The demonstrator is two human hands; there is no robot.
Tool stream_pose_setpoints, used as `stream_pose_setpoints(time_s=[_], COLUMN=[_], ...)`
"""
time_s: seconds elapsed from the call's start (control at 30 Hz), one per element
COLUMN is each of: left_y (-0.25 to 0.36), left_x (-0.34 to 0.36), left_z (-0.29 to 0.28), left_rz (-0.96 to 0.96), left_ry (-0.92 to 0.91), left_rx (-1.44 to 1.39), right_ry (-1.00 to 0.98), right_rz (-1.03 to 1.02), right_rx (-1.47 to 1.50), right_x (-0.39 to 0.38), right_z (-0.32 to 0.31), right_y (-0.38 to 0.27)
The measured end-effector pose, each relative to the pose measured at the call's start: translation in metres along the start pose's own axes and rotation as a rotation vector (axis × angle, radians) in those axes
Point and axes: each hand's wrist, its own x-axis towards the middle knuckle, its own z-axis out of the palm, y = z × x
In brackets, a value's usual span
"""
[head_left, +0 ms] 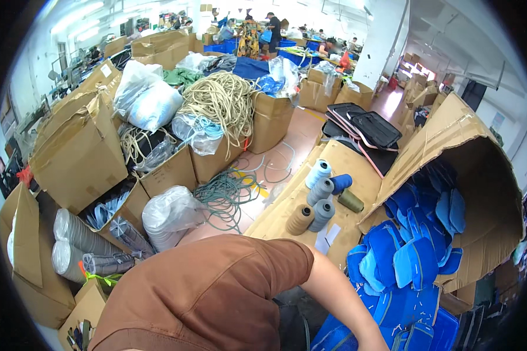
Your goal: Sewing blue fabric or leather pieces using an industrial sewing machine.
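Neither my left hand nor my right hand shows in the head view. A brown short-sleeved shirt (199,292) fills the lower middle, and a bare arm (339,286) comes out of its sleeve. I cannot tell whether this arm is mine or another person's. The arm slants down to the right, beside the pile of blue fabric pieces (416,263), and its hand is cut off by the lower edge. The blue pieces have light edging and spill from a large cardboard box (486,199) lying on its side. More flat blue pieces (407,307) lie below them.
Several thread cones (320,190) stand on a cardboard-covered table (357,167), near black cases (369,126). At left are cardboard boxes (79,158) with beige cord (219,105) and plastic bags (149,105). Green cord (225,196) lies tangled on the floor. People (273,32) work far back.
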Motion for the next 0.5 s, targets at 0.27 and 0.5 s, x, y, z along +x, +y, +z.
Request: stream_pose_setpoints(time_s=[0.27,0.5], left_y=[-0.03,-0.009], left_x=[0.032,0.012], left_z=[0.031,-0.013], left_rz=[0.036,-0.057], left_ry=[-0.15,-0.106], left_rx=[-0.403,-0.331], right_ry=[0.052,0.15], right_rz=[-1.855,0.217], right_rx=[0.45,0.008], right_x=[0.079,-0.004], right_z=[0.013,0.002], right_y=[0.076,-0.04])
